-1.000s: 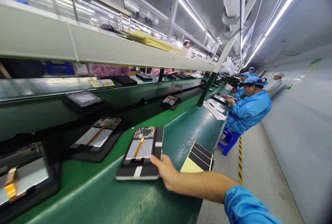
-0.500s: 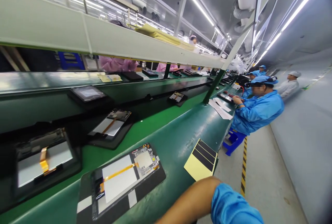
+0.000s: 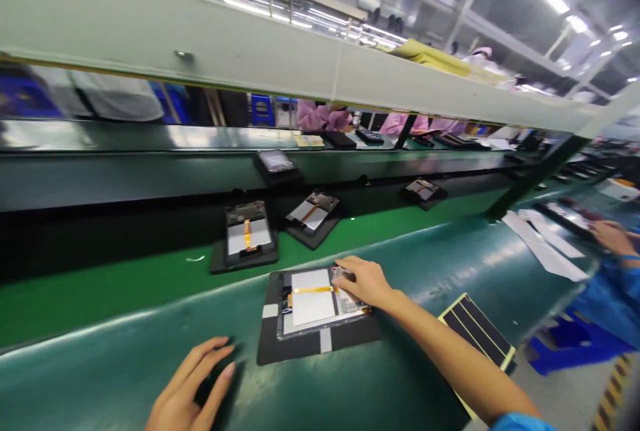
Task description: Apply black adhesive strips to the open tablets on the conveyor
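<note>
An opened tablet (image 3: 311, 311) lies on a black pad (image 3: 295, 350) on the green bench, showing a pale panel, an orange flex cable (image 3: 313, 290) and part of a circuit board. My right hand (image 3: 364, 282) reaches over the board end, its fingers at the upper edge and the thumb on the board, gripping that end; the hand covers much of the board. Left of the pad, my left hand (image 3: 193, 384) hovers over or touches the bench, fingers apart and nothing in them.
More opened tablets (image 3: 249, 236) (image 3: 313, 211) on black pads sit along the green strip behind. A yellow sheet with black strips (image 3: 477, 331) lies under my right forearm. White papers (image 3: 543, 244) and a co-worker's hand (image 3: 613, 236) are at right. A shelf (image 3: 280, 51) spans above.
The view has swung left, shifting the scene rightward. My left hand has come into view, and my right hand now shows on the tablet's board end.
</note>
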`<state>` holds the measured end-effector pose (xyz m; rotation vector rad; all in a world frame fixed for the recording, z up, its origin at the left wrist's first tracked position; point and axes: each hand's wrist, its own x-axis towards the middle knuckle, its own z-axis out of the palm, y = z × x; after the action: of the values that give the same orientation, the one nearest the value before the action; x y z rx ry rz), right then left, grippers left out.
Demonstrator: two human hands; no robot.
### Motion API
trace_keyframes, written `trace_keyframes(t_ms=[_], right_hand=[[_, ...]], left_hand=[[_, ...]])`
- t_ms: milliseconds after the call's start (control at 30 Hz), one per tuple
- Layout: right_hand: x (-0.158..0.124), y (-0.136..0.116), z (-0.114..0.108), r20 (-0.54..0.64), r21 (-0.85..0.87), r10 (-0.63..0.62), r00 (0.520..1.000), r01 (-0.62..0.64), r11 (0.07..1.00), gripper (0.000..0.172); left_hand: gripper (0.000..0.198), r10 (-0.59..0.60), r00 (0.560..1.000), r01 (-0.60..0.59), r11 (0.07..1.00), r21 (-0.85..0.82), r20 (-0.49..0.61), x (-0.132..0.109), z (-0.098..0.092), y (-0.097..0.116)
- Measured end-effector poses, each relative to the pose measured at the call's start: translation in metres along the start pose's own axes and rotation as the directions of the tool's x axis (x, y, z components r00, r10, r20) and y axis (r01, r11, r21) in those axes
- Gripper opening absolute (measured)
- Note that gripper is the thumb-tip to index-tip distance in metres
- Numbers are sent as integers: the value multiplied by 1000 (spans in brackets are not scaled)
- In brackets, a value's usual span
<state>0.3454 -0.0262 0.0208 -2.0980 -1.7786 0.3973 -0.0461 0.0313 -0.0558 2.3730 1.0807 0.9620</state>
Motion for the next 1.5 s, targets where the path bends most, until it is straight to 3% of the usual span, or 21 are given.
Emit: trace_keyframes(t_ms=[200,333,400,567,767,1000,1167,1367,1500], right_hand=[[-29,-19,25,89,-38,-115,989,119,992,48],[-41,-41,30,46,-63,-244,969,247,967,41],[-44,-57,33,43,-72,-367,929,370,926,34],[-47,-94,47,191,-116,-616,764,641,759,30],[-46,-95,61,178,-228,-674,717,696,681,31],[-53,-89,58,138,-302,-778,612,775,556,39],[-54,-89,56,140,-331,-803,580,791,514,38],[-55,-91,53,186,-346,-805,564,804,483,48],[-55,-91,52,189,-346,-807,559,807,478,49]], left_hand=[[24,-155,986,159,984,-78,58,17,-2,45],[14,-218,967,225,973,-41,130,21,-9,62],[10,-257,951,264,964,-17,172,22,-12,69],[7,-364,894,357,931,76,261,22,-11,87],[9,-441,863,402,895,193,246,18,-1,105],[13,-471,851,391,864,318,232,22,9,114],[11,-398,874,324,905,276,278,20,1,103],[25,-82,947,58,995,87,311,14,-30,95],[36,71,920,-105,992,70,385,13,-36,98]])
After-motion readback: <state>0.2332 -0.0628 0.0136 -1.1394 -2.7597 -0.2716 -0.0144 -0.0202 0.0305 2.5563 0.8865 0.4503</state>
